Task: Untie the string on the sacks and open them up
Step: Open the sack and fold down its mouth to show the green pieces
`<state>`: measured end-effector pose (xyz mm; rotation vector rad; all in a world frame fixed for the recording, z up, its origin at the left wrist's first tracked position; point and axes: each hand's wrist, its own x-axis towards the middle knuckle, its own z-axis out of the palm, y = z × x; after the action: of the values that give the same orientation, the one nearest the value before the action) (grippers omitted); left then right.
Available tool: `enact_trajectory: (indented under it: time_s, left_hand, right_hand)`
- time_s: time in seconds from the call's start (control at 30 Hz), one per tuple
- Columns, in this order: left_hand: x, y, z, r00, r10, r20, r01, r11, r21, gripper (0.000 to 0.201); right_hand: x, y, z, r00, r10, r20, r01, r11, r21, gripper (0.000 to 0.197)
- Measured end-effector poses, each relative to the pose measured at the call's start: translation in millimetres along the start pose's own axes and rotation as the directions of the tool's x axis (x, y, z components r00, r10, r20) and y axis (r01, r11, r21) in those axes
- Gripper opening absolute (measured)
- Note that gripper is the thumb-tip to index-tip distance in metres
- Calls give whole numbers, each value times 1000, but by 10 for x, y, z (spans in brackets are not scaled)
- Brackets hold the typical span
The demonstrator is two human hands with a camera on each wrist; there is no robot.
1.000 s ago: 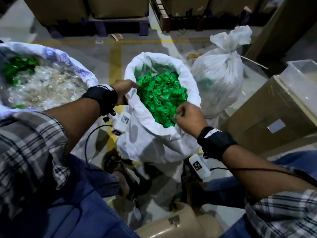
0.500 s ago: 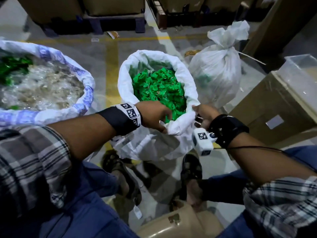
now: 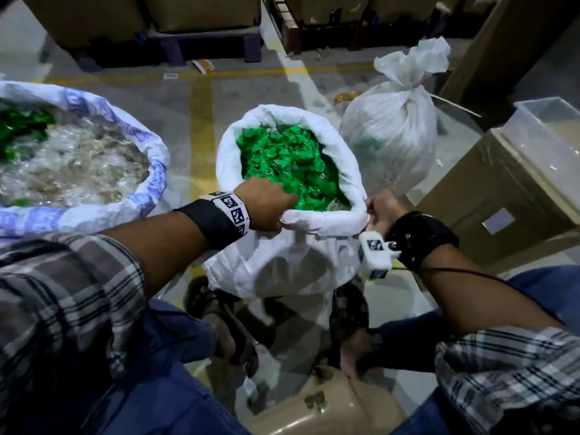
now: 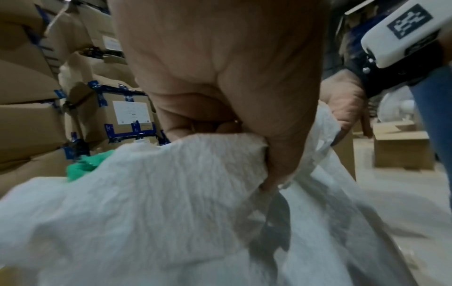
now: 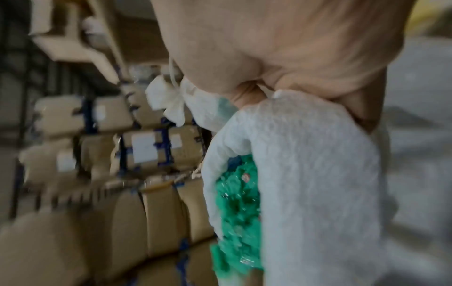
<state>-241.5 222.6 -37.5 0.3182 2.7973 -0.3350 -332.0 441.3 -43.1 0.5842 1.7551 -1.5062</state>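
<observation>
While both fists grip its rolled rim, we note left hand (image 3: 270, 202) and right hand (image 3: 381, 211) holding the open sack (image 3: 282, 265).

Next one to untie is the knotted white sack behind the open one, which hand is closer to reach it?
Right hand, probably: it holds the open sack rim on the tied sack side.

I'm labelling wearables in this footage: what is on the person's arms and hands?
Both hands are bare. The left hand has a black wristband with a white strip of square black-and-white tags. The right hand has a black studded strap carrying a small white tagged camera block, with a thin black cable running back along the forearm. Both plaid sleeves, grey and white, are rolled up past the forearms.
</observation>
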Motion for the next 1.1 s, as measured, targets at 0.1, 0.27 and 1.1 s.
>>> enact_trajectory:
  time_s: [0.1, 0.27, 1.1]
  left_hand:
    - [-17, 48, 119, 997, 60, 43, -62, 997, 41, 60]
    - [-37, 129, 152, 992, 119, 49, -119, 993, -8, 78]
    - [111, 141, 149, 998, 2, 67, 2, 999, -54, 112]
  right_hand:
    - [73, 7, 21, 938, -307, -162, 181, 831, -526, 13]
    - [187, -31, -6, 844, -536, 24, 311, 453, -835, 11]
    - [169, 89, -123, 806, -459, -374, 163, 779, -605, 84]
